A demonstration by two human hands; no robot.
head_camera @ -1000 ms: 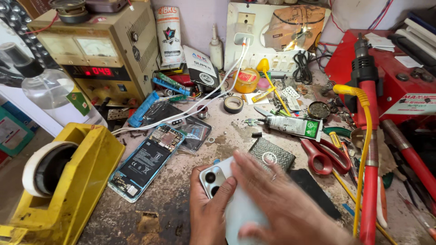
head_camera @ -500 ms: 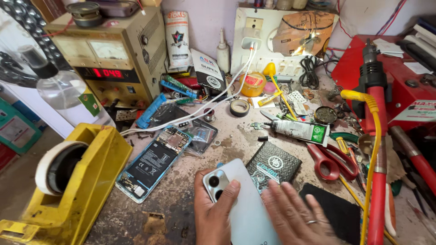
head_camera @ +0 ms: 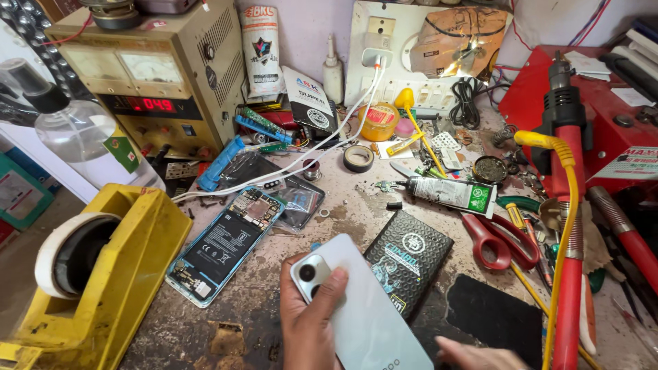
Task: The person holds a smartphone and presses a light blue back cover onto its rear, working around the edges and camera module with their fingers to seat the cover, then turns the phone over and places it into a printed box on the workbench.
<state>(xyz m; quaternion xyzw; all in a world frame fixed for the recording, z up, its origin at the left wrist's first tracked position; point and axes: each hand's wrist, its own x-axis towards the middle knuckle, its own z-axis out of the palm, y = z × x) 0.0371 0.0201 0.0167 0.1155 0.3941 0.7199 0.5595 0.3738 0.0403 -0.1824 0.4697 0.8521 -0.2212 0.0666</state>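
Note:
My left hand grips a white phone back cover by its camera end, thumb lying across the lens module. The cover rests tilted on the workbench, back side up. My right hand shows only as fingertips at the bottom edge, next to the cover's lower right, holding nothing that I can see. An opened phone with its battery and circuit board exposed lies to the left of the cover. A black patterned packet lies just right of the cover.
A yellow tape dispenser stands at the left. A bench power supply is at the back left, a glue tube and red scissors to the right, a red hot-air tool far right, and a black pad.
My right hand has slid off the white cover, down and to the right, uncovering it. My left hand keeps its grip at the camera end.

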